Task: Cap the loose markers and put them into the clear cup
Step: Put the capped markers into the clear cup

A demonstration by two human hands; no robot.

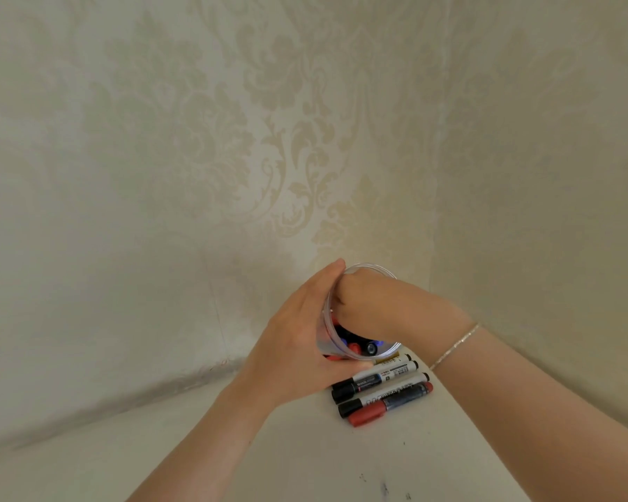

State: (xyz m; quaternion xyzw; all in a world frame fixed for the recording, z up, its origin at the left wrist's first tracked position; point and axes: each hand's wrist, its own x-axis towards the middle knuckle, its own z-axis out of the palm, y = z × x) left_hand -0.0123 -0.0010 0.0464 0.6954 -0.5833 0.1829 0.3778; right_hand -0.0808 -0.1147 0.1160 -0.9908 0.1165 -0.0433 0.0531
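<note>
While cupped, clear cup [345, 342] in left grip [298, 342].

Home room corner: cream damask wallpaper [269, 139] on both walls, white counter [305, 458] with ink smudges [384, 488] near.

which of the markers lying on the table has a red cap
The nearest marker, at the front of the row. Its cap and tail are red; the other markers behind it have black caps.
</note>
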